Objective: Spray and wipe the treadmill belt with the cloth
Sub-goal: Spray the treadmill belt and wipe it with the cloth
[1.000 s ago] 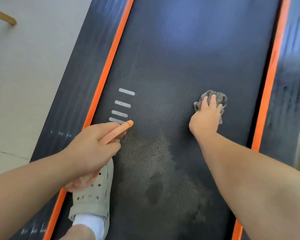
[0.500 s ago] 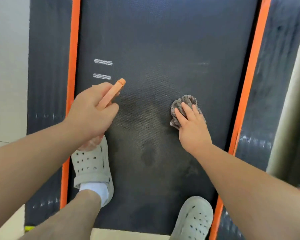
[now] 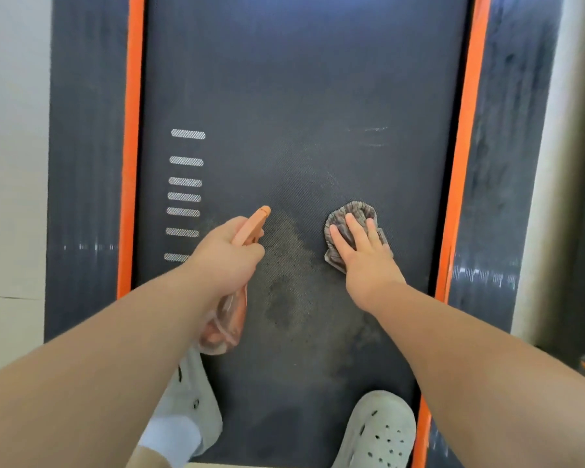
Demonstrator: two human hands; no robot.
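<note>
Since the previous frame the spray bottle (image 3: 252,224) has shifted toward the centre of the treadmill belt (image 3: 301,79), nearer the cloth (image 3: 353,214), with the fingers of my left hand (image 3: 223,261) clamped round its neck. The cloth lies bunched beside the damp patch (image 3: 284,265); I press it flat with my right hand (image 3: 365,261), fingers straight and slightly spread.

Head view looks straight down on a dark textured treadmill belt (image 3: 301,96) framed by orange side strips (image 3: 134,130) and dark grey side rails (image 3: 85,163). Left hand (image 3: 225,255) grips an orange translucent plastic spray bottle (image 3: 237,298), nozzle pointing forward over the belt. Right hand (image 3: 365,255) presses flat, fingers straight, on a crumpled grey-brown cloth (image 3: 352,214) lying on the belt. Damp dark patch (image 3: 284,275) sits between the hands. White dashed markings (image 3: 184,197) run up the belt's left side. Two pale perforated clogs (image 3: 379,430) stand on the near end, left one with a white sock (image 3: 169,437).
</note>
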